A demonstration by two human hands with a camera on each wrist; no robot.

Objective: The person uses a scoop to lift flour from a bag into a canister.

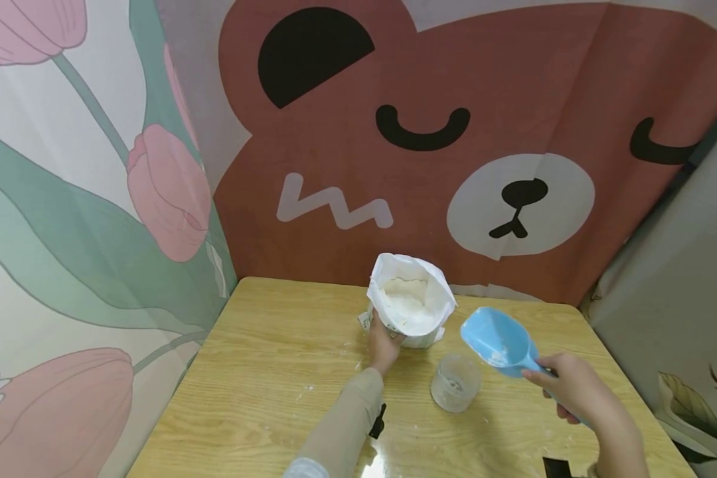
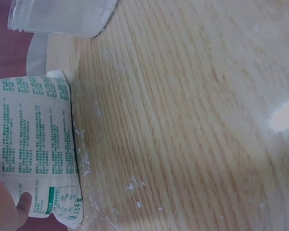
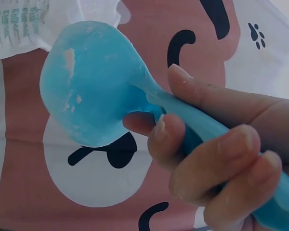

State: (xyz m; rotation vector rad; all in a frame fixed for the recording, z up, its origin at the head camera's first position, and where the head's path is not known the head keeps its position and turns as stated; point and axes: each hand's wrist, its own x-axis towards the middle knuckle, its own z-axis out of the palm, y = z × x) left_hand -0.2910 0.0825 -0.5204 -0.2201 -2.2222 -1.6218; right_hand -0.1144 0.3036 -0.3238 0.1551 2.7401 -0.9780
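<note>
An opened white flour bag [image 1: 415,338] stands near the back of the table, pale powder showing inside its wide mouth. My left hand [image 1: 384,344] grips its near left side. The left wrist view shows green print on the bag [image 2: 33,130] and part of the left hand [image 2: 5,207] against it. In my right hand [image 1: 579,388] is a blue scoop [image 1: 498,338], held by the handle above the table, right of the bag. Close up, the right hand's fingers wrap round the handle, and white powder smears the scoop's bowl [image 3: 86,86]. A clear jar [image 1: 456,383] stands between bag and scoop, below the scoop's level.
The wooden table [image 1: 275,372] carries scattered white specks, several near the bag. Behind it hangs a cloth with a brown bear [image 1: 334,146]. A tulip-patterned cloth [image 1: 167,192] borders the left side and a grey cloth [image 1: 681,292] the right.
</note>
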